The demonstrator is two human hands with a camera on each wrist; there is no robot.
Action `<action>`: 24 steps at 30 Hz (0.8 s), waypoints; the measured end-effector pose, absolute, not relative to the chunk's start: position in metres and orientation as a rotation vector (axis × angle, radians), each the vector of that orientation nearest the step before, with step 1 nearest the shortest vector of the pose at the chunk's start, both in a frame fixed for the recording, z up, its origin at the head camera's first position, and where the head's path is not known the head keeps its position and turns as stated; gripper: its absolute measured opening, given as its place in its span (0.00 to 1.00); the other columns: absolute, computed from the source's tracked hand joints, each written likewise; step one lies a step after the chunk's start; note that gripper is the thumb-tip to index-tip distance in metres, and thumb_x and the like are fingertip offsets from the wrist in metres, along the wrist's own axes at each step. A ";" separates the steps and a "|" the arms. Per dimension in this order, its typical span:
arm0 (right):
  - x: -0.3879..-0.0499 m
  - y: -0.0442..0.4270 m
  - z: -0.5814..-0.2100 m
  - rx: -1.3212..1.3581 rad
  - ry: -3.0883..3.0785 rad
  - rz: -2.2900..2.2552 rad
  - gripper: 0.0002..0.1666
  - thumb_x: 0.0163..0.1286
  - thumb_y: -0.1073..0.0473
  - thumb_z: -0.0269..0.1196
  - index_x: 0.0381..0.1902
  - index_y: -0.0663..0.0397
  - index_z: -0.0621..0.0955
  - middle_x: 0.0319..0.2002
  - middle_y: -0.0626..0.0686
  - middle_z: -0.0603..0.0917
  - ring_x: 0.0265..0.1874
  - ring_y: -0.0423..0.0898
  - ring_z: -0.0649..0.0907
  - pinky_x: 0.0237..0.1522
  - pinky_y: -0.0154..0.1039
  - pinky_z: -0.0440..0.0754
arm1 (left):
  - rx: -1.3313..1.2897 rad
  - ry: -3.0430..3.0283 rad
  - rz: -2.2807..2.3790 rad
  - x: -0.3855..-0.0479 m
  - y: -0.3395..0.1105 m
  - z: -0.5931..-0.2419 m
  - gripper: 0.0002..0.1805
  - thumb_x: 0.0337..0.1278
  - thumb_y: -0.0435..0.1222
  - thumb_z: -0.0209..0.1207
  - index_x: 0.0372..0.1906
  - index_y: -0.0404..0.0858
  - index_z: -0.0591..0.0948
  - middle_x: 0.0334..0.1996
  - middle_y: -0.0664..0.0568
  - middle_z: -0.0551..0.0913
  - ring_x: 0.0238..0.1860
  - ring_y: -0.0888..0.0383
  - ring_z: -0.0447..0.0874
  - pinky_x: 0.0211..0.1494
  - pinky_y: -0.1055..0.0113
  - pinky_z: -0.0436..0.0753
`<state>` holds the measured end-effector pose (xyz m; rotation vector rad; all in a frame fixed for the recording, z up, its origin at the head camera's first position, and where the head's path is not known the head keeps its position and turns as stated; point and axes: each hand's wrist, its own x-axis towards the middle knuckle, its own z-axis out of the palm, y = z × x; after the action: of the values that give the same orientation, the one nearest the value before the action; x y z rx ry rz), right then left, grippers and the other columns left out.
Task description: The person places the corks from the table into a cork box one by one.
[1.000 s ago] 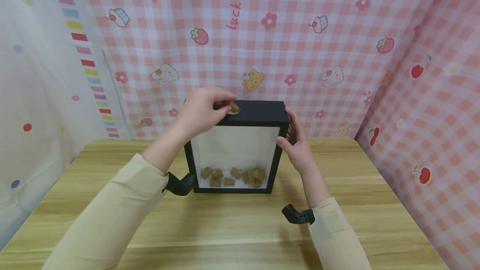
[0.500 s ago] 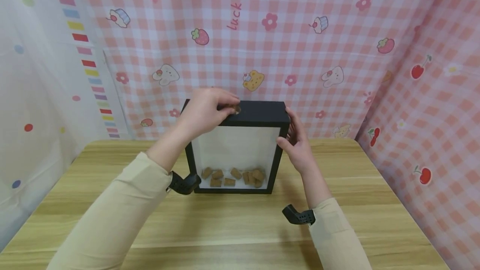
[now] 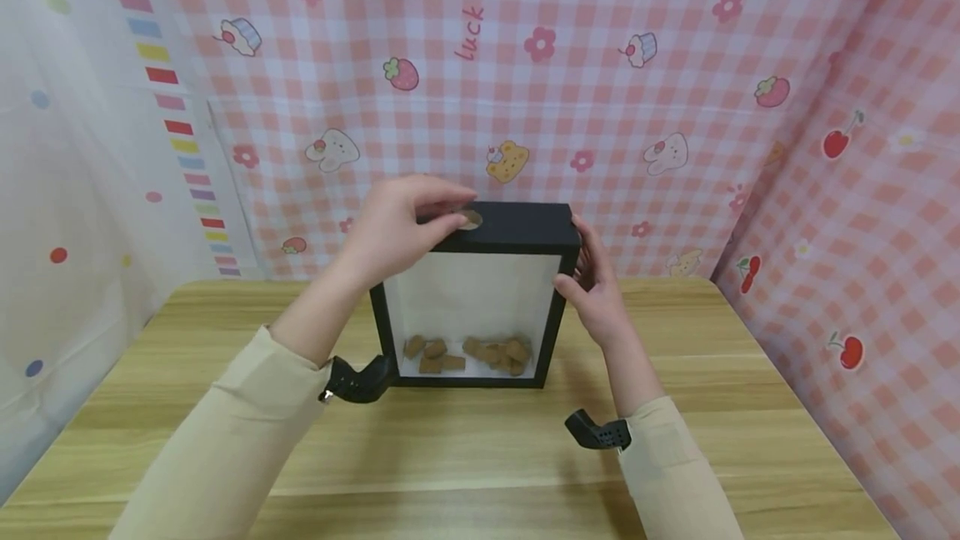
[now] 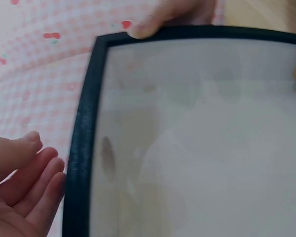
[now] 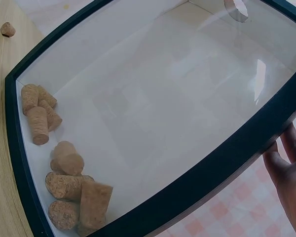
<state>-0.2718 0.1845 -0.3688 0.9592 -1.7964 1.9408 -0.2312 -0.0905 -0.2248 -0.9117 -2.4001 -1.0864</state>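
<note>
A black-framed shadow box (image 3: 525, 225) with a clear front and white inside stands upright on the table. Cork stoppers (image 3: 516, 350) lie along its bottom, in two loose groups in the right wrist view, where a cork (image 5: 38, 126) shows its round end. My left hand (image 3: 393, 227) hovers at the round hole (image 3: 472, 220) in the box's top, thumb and fingers apart; in the left wrist view nothing lies between them. With the thumb on the front edge and fingers along the side, my right hand (image 3: 600, 298) grips the box's right side.
A loose cork (image 5: 7, 29) lies on the wooden table (image 3: 450, 465), left of the box in the right wrist view. Pink checked cloth (image 3: 600, 107) hangs close behind and to the right. Each wrist wears a black camera mount (image 3: 360, 379).
A second ago my left hand pinched a cork at the hole; the cork has gone in and the fingers have parted. Corks inside have shifted. My right hand has stayed in place.
</note>
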 end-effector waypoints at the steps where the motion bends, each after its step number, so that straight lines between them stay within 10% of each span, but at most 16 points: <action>1: -0.272 0.184 -0.369 0.961 -1.796 1.941 0.44 0.65 0.46 0.69 0.75 0.40 0.64 0.65 0.48 0.74 0.57 0.44 0.74 0.50 0.35 0.74 | -0.917 -2.389 -1.116 -0.229 -0.092 -0.225 0.14 0.61 0.28 0.65 0.52 0.33 0.85 0.49 0.45 0.85 0.46 0.54 0.84 0.53 0.64 0.82; 24: -0.271 0.186 -0.368 0.945 -1.814 1.923 0.41 0.69 0.54 0.67 0.75 0.41 0.64 0.66 0.48 0.73 0.58 0.45 0.74 0.50 0.35 0.75 | -1.081 -2.361 -1.355 -0.195 -0.177 -0.279 0.20 0.56 0.25 0.68 0.55 0.36 0.84 0.43 0.53 0.88 0.42 0.57 0.87 0.45 0.69 0.84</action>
<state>-0.2706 0.1855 -0.3681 0.9445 -1.8137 1.9233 -0.1950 -0.1770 -0.2789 -1.0814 -2.3608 -1.3555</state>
